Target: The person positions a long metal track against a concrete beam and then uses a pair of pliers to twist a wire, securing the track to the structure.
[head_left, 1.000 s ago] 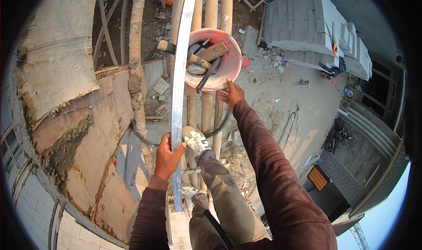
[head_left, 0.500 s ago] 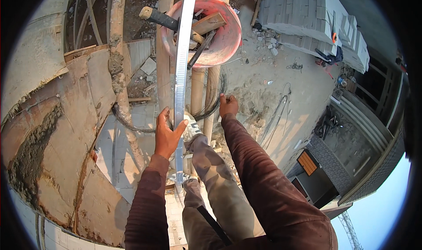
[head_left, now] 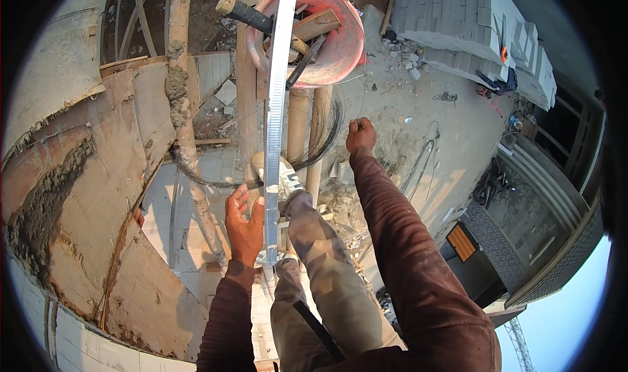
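My left hand (head_left: pixel 245 231) has its fingers apart and curved, its thumb beside a long silver metal strip (head_left: pixel 273 136) with fine cross ridges. The strip runs upright through the middle, passing in front of a bucket. Farther right, my right hand (head_left: pixel 362 135) is closed in a pinch; whatever it holds is too thin or hidden to make out. Between the hands and the bucket hangs a loose coil of dark thin wire (head_left: pixel 332 133), passing behind the strip. The reddish bucket (head_left: pixel 353 38) holds a tool with a black-gripped handle (head_left: pixel 252 17) and wood pieces (head_left: pixel 317 24).
My feet (head_left: pixel 288 179) stand high on bamboo poles (head_left: pixel 322 150). Mortar-stained boards (head_left: pixel 144 110) lie to the left. Far below at the right are stacked pale blocks (head_left: pixel 451 19), rubble, a cable on the ground, and a parked motorbike (head_left: pixel 492 186).
My right hand has moved right, away from the wire coil. My left hand has come down slightly, its thumb no longer lying across the strip. The view has shifted a little.
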The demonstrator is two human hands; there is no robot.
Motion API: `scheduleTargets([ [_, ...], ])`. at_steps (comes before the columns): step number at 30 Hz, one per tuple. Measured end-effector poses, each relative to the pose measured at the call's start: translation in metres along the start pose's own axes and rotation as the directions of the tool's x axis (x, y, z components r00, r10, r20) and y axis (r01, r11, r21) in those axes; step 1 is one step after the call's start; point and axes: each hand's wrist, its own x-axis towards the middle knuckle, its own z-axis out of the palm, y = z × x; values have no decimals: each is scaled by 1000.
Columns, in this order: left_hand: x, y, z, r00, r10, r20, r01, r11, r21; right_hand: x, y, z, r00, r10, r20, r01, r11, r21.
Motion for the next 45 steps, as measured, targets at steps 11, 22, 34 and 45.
scheduleTargets([
  [11, -18, -25, -18, 998, -43, -37, 41, 998, -43, 46, -1, -98, 958, -110, -264, 145, 983, 116],
  [22, -34, -13, -28, 999, -44, 28, 43, 999, 20, 103, 24, -180, 932, -217, -292, 148, 959, -242],
  [34, -59, -41, -27, 999, 12, 32, -13, 1000, 10, 70, -4, -146, 893, 448, -35, -212, 489, 846],
  [45, -95, -29, -12, 983, -14, 184, 6, 999, 44, 174, 17, -489, 596, 262, -759, 267, 827, 495],
])
